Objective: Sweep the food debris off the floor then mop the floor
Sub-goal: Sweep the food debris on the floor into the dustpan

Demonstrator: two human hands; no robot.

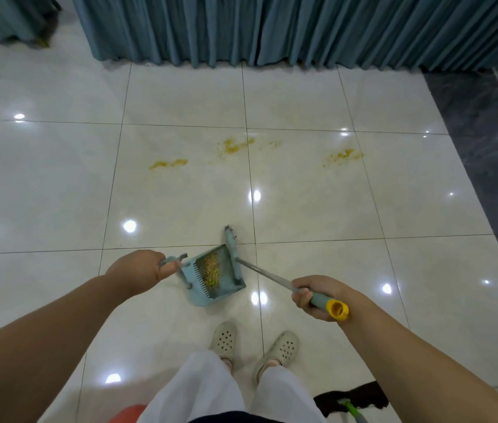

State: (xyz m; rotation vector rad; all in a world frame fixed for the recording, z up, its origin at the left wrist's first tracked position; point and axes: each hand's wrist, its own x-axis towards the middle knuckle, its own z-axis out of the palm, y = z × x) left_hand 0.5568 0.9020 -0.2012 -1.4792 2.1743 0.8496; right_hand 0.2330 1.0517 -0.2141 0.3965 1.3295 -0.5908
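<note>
View from the head camera, looking down at a glossy tiled floor (180, 96). The left hand (139, 271) is curled round the upright handle (174, 264) of a teal dustpan (215, 274), which sits just to the right of that hand. The pan's toothed edge faces the person, and a heap of yellow-green debris (211, 267) lies inside it. The right hand (317, 296) grips the teal sleeve at the top of the broom pole (264, 277), fingers wrapped fully round it, just below the yellow end cap (337, 309). The pole slants from this hand up and left to the broom head (231, 242), which stands at the pan's right edge, touching it. The dustpan therefore lies between the two hands, nearer the left.

Beyond the pan, well apart from both hands, three yellow smears (235, 145) mark the tiles: one to the left, one at centre, one to the right. Teal curtains (272, 29) hang along the far edge of the floor, and a dark stone strip (491, 141) borders it on the right.

Below the pan stand two pale perforated clogs (224, 338) under white trousers (199, 389). A dark mop head (360, 395) with a green fitting lies at lower right, behind the right arm. A red object (127, 415) shows at the bottom edge; what it is cannot be told.
</note>
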